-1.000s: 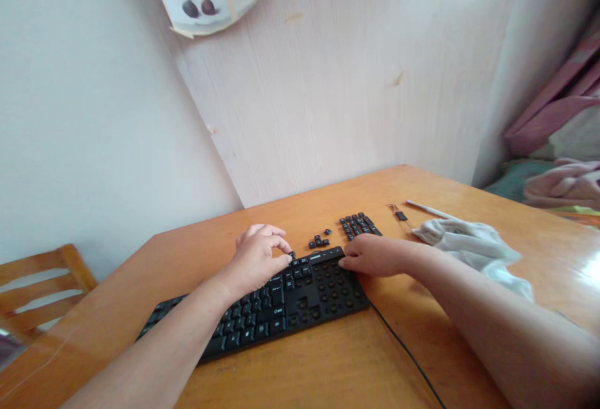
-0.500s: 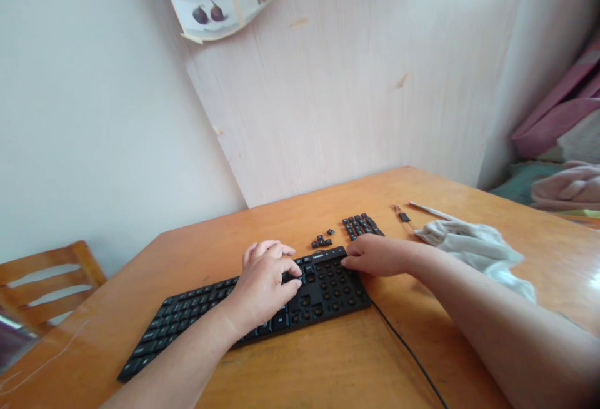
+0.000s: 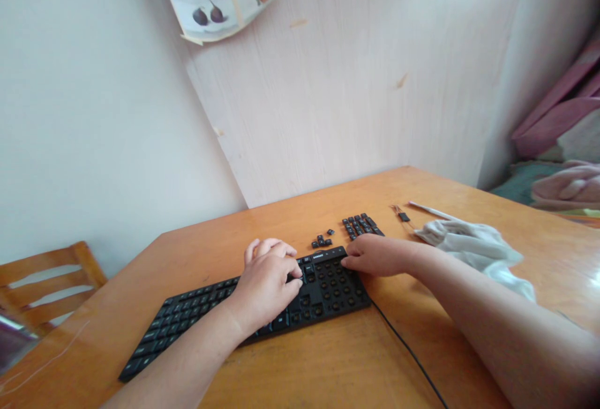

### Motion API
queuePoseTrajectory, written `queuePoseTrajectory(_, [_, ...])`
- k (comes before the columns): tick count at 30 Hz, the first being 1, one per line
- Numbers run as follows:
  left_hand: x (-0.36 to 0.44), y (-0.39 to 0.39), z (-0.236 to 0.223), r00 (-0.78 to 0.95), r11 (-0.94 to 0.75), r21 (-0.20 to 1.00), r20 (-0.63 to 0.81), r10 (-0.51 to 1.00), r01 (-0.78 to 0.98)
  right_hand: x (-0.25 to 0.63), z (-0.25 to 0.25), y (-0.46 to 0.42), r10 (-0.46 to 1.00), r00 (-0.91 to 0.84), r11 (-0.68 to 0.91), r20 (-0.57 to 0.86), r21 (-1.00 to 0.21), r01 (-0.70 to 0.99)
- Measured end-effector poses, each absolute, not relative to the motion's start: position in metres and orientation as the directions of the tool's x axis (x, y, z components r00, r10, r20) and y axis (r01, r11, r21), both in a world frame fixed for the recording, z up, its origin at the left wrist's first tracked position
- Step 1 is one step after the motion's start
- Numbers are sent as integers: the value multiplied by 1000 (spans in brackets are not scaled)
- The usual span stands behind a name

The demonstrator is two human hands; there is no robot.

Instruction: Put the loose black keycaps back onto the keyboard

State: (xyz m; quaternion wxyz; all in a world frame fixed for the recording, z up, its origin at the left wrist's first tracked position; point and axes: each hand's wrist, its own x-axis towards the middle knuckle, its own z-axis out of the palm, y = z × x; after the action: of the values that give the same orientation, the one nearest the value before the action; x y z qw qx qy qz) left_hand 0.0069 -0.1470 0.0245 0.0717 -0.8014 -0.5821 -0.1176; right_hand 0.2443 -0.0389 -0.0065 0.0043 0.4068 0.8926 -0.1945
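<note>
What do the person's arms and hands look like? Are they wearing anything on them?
Both the left hand and the right hand are bare: no gloves, and no rings or watch that I can see. No sleeves show on the left forearm or right forearm. Some fingers are partly hidden.

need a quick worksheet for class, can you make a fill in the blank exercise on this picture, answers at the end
The right hand is at a far corner of the black computer keyboard, and the ____ hand is over its keys.
Bare key sockets show at the keyboard's ____ end.
Loose black ____ lie on the wooden table beyond the keyboard.
A black ____ runs from the keyboard toward the picture's bottom edge.

Missing words: left; right; keycaps; cable.
</note>
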Motion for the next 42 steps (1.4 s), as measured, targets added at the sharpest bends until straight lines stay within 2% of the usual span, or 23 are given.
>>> queuePoseTrajectory(13, [21,-169,25,413,-375,-187,244,878,908,244,-4,-41,721,-674,606,-159,-326,725])
queuePoseTrajectory(27, [28,-174,18,471,-390,-347,188,862,853,244,-5,-40,719,-677,607,-159,-330,723])
queuePoseTrajectory(31, [29,-174,17,474,-403,-337,163,865,851,243,-4,-41,717,-680,614,-150,-324,719])
queuePoseTrajectory(36, [24,-175,24,449,-399,-250,190,873,882,244,-6,-39,718,-680,614,-149,-325,719])
queuePoseTrajectory(42, [12,-176,29,382,-334,-198,311,870,922,244,-4,-40,722,-673,604,-161,-327,726])
